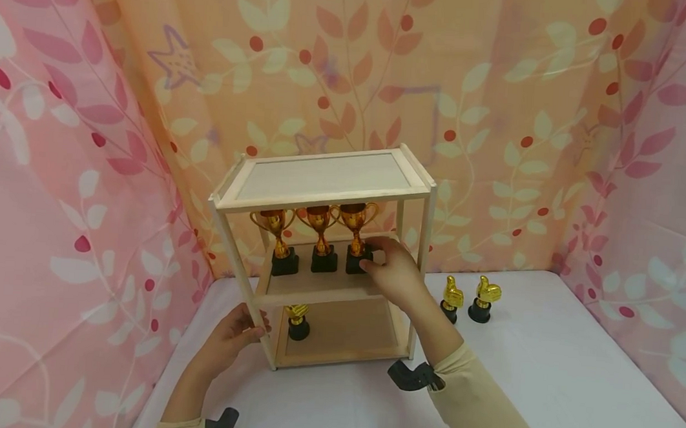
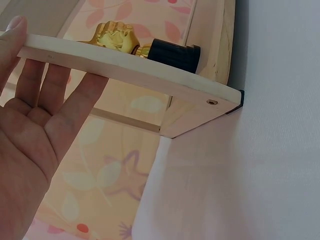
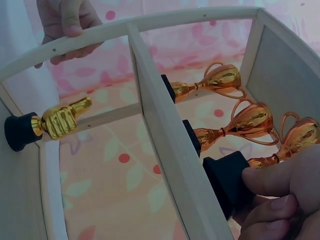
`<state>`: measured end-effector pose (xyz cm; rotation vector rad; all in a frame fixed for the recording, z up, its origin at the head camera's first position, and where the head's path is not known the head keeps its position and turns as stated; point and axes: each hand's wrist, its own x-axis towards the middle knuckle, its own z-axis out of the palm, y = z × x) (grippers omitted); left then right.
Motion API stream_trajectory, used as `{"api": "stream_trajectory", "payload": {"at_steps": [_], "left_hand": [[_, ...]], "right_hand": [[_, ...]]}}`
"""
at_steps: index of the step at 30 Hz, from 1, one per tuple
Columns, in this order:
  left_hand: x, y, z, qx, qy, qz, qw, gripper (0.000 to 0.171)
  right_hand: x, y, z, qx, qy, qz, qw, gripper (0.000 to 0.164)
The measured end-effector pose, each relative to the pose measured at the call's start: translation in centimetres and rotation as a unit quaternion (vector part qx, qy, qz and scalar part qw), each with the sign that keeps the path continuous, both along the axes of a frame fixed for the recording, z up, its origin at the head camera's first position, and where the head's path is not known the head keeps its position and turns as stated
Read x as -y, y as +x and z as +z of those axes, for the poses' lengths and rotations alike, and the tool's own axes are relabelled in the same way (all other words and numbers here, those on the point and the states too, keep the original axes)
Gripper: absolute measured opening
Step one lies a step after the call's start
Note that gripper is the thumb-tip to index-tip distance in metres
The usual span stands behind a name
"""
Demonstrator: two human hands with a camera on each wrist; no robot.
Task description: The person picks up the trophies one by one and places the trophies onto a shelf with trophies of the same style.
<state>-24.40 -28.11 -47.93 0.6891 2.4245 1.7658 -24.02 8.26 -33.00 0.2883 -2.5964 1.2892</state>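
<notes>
A small three-tier wooden shelf [image 1: 421,208] stands on the table. On its middle tier, three gold trophy cups with black square bases form a row: a left cup [image 1: 274,223], a middle cup [image 1: 319,222] and a right cup [image 1: 355,222]. My right hand [image 1: 397,275] pinches the right cup's black base [image 3: 227,182] between thumb and fingers. With thumb and fingers on either side, my left hand [image 2: 35,115] holds the shelf's left front post [image 2: 125,65]. A gold thumbs-up trophy [image 3: 60,120] stands on the bottom tier at the left, its upper part hidden in the head view.
Right of the shelf, two more gold thumbs-up trophies, a nearer one [image 1: 452,300] and a farther-right one [image 1: 484,300], stand on the white-covered table [image 1: 545,354]. Floral curtains [image 1: 499,119] enclose the back and sides.
</notes>
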Motion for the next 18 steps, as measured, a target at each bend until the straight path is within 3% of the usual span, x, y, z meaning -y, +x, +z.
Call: {"api": "stream_trajectory", "payload": {"at_steps": [8, 18], "left_hand": [[0.2, -0.2, -0.3, -0.021, 0.012, -0.024, 0.9994, 0.026], [0.2, -0.2, -0.3, -0.018, 0.016, -0.019, 0.9995, 0.026]], "right_hand": [[0.1, -0.9, -0.2, 0.038, -0.003, -0.008, 0.999, 0.045], [0.2, -1.2, -0.1, 0.061, -0.007, -0.034, 0.998, 0.043]]}}
